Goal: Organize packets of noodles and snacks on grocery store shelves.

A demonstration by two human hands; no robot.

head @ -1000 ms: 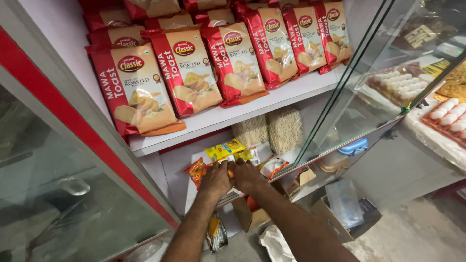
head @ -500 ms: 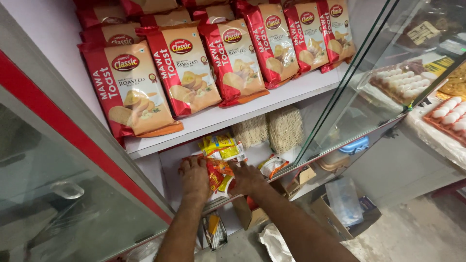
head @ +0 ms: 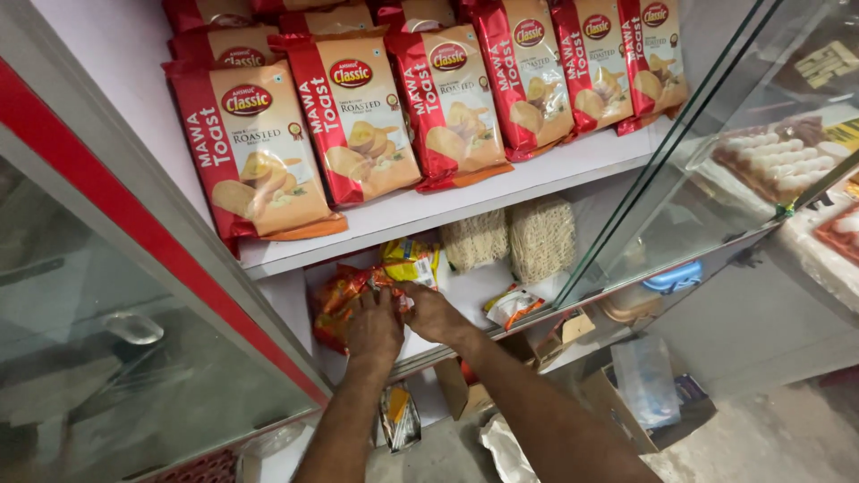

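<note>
Both hands meet on the lower shelf [head: 465, 300], under the shelf of toast packs [head: 358, 125]. The left hand [head: 374, 326] lies on an orange-red snack pack [head: 338, 300] and its fingers curl over the pack's right end, so it seems to grasp it. The pack lies straight ahead of that hand and a little to its left, with its long axis running from the shelf's left wall toward the middle and tilted up at the right. The right hand [head: 429, 311] comes in from the right and touches the same end of the pack with its fingertips; whether it pinches the pack or only rests on it, I cannot tell. The left hand is the nearer to the bulk of the pack.

A yellow pack [head: 413, 259] stands just behind the two hands, touching the snack pack's upper right end. Right of it, further back on the lower shelf, two noodle blocks [head: 514, 237] stand side by side. A small orange and white sachet [head: 512, 307] lies near the shelf's front edge, right of the right hand and apart from it. The upper shelf's edge hangs close above the hands. A glass door [head: 689, 179] slants across the right side of the lower shelf.
</note>
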